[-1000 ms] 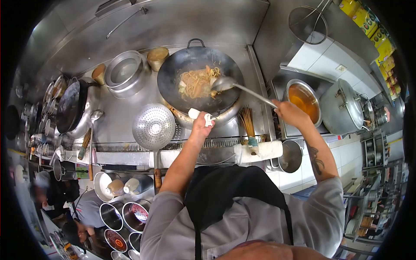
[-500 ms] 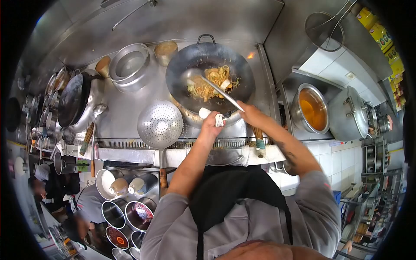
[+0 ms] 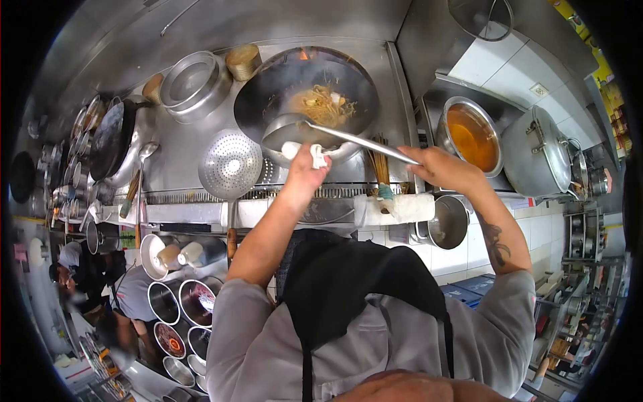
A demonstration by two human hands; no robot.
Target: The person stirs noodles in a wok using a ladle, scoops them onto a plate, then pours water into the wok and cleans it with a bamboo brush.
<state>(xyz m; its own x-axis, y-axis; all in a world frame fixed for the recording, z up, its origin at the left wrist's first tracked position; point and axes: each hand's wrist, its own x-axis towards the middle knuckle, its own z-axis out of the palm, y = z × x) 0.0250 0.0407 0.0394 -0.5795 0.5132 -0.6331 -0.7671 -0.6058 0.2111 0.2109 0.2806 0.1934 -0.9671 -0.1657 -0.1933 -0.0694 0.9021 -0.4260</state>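
Note:
A large dark wok [image 3: 258, 90] stands over the burner, with noodles [image 3: 325, 106] and pale pieces inside, faintly steaming. My left hand [image 3: 307, 173] is closed around a folded white cloth [image 3: 317, 157] at the wok's near rim; the handle under the cloth is hidden. The long metal handle of a ladle [image 3: 365, 142] is gripped in my right hand [image 3: 442, 167], right of the wok. Its wide bowl lies over the near side of the wok, close to the cloth, apart from most of the noodles.
Left of the wok lies a perforated strainer [image 3: 231, 164], with stacked metal bowls [image 3: 191, 84] behind it. A bamboo brush [image 3: 380, 171] and a rolled white towel [image 3: 402, 209] are at the front edge. A pot of orange liquid [image 3: 472, 137] stands right. A flame [image 3: 304, 53] shows at the far rim.
My right hand has moved right and toward me, bringing the ladle's bowl from the noodles to the near side. The noodles have shifted within the wok. The whole view has shifted too.

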